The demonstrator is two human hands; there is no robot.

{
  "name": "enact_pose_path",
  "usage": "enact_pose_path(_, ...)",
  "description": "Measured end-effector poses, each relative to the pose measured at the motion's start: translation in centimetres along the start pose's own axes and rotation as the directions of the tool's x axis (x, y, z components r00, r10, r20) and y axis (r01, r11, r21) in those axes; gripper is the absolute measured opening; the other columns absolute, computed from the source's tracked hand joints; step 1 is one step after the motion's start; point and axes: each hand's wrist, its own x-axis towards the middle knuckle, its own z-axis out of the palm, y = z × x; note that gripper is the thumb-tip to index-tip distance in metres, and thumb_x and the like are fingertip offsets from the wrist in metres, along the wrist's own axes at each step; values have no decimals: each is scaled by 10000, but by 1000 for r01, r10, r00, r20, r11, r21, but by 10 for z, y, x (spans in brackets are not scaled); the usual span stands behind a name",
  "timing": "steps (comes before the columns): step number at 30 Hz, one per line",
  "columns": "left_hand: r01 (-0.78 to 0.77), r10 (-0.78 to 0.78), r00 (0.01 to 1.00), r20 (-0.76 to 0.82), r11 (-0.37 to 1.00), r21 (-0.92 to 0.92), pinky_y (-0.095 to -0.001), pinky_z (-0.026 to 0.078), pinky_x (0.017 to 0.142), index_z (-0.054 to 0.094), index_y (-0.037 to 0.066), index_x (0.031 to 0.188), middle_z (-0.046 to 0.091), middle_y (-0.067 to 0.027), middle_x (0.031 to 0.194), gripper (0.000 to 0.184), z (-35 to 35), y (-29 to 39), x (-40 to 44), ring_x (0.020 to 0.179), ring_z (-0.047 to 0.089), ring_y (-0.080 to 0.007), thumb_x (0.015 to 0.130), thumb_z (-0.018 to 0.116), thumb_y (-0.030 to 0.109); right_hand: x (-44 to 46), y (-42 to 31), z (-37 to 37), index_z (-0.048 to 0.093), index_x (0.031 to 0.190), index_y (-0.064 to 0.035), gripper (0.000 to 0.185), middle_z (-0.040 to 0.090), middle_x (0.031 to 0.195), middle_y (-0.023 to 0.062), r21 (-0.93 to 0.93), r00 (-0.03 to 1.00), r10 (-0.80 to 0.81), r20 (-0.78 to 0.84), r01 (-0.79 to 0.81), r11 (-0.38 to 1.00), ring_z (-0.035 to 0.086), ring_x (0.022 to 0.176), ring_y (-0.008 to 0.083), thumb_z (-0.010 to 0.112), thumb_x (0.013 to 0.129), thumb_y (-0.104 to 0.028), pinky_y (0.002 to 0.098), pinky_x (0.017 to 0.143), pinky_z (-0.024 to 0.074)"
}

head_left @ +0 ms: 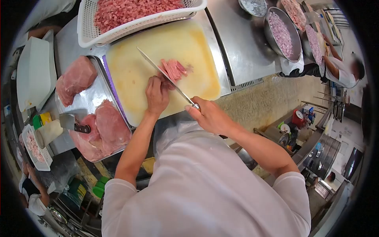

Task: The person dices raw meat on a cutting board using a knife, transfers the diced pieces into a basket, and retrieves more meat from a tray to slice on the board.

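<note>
I take the cutting board's [201, 51] middle as my clock's centre. At eight o'clock I see a steel tray [85, 102] bearing raw meat slabs [113, 124] and a cleaver [67, 121], its handle resting on the meat. A white perforated basket [158, 19] of diced meat [134, 14] stands toward eleven. At six, my left hand [157, 94] has its fingers curled together beside the blade; I cannot tell whether they pinch any meat. The meat strips [173, 70] lie near the board's middle, against the knife [180, 91], which points to half past ten. At half past four, my right hand's [211, 116] fingers clamp the knife handle. Between two and three, a steel bowl [297, 45] holds chopped pinkish-purple pieces [281, 35].
</note>
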Motion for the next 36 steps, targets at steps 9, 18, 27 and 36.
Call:
enact_pose_path(9, 39, -39, 999, -19, 999, -19, -501, 507, 743, 589, -5, 992, 614, -190, 906, 112, -4, 5, 1, 837, 619, -410, 888, 579, -47, 70, 21, 45, 588, 1173, 53, 469, 568, 679, 143, 149, 998, -55, -13, 56, 987, 576, 595, 278, 545, 1089, -407, 419, 566, 473)
enact_pose_path(18, 169, -170, 982, -87, 985, -19, -426, 513, 788, 560, -8, 1101, 608, -167, 989, 180, 6, 11, 4, 879, 623, -311, 1002, 652, 111, 23, 11, -13, 666, 1215, -12, 462, 560, 641, 56, 300, 994, 113, -4, -107, 948, 599, 516, 143, 593, 1070, -445, 312, 471, 468)
enact_pose_path(27, 416, -319, 896, -309, 847, 332, -552, 329, 1106, 457, 8, 1477, 519, -215, 1427, 737, 66, 33, 28, 1315, 450, -406, 902, 773, 345, 11, 100, -16, 636, 1334, 4, 563, 599, 661, 69, 275, 964, 159, -212, -98, 956, 625, 605, 137, 585, 1064, -487, 304, 513, 468)
enact_pose_path(36, 77, -102, 995, 14, 823, 563, -508, 385, 1001, 632, 89, 1346, 578, -135, 1334, 605, 63, 27, 46, 1240, 498, -358, 804, 807, 291, 14, 102, -33, 623, 1359, -3, 573, 551, 610, 38, 527, 961, 272, -43, -209, 824, 538, 475, 129, 569, 1071, -495, 313, 459, 441)
